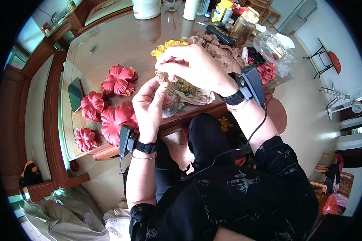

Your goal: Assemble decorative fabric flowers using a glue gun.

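My left hand has its fingers closed on a small tan piece, held upright over the table's near part. My right hand pinches at the same piece from above, its thumb and fingertips near the top. Below them is a clear glass container, partly hidden by my left hand, beside olive-green strands and a pale crumpled cloth. Yellow artificial flowers and a heap of tan petal pieces lie behind my hands. Several red fabric flowers lie to the left.
The glass-topped table holds a phone, a black case, jars, a white tub and a plastic bag with pink pieces. A round stool stands at right, a wooden bench at left.
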Demonstrator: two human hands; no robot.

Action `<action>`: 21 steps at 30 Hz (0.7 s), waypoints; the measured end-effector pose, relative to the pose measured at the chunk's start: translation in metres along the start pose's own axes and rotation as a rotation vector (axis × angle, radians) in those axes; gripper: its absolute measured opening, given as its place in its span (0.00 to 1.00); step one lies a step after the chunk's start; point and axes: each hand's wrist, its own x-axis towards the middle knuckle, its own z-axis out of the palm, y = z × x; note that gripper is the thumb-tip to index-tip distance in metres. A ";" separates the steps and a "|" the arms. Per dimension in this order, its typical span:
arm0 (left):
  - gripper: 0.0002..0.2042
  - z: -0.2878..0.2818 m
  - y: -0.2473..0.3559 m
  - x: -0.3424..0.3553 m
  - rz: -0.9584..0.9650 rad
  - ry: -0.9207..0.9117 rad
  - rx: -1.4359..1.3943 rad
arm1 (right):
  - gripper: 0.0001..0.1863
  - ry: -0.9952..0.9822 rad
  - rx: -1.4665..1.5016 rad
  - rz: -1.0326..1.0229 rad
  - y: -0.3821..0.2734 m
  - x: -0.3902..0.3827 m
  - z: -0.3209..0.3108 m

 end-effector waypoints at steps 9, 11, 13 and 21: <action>0.11 -0.001 -0.002 0.000 -0.020 0.008 0.019 | 0.08 -0.022 0.212 0.108 0.011 0.000 0.002; 0.11 -0.001 -0.002 0.000 -0.011 0.013 0.007 | 0.08 -0.017 0.205 0.087 0.010 -0.001 0.002; 0.11 0.000 -0.002 0.001 -0.007 0.013 0.004 | 0.07 0.000 0.144 0.070 0.007 -0.003 0.003; 0.11 -0.001 -0.001 -0.001 -0.012 0.016 0.012 | 0.05 0.069 -0.351 -0.316 0.004 0.002 0.000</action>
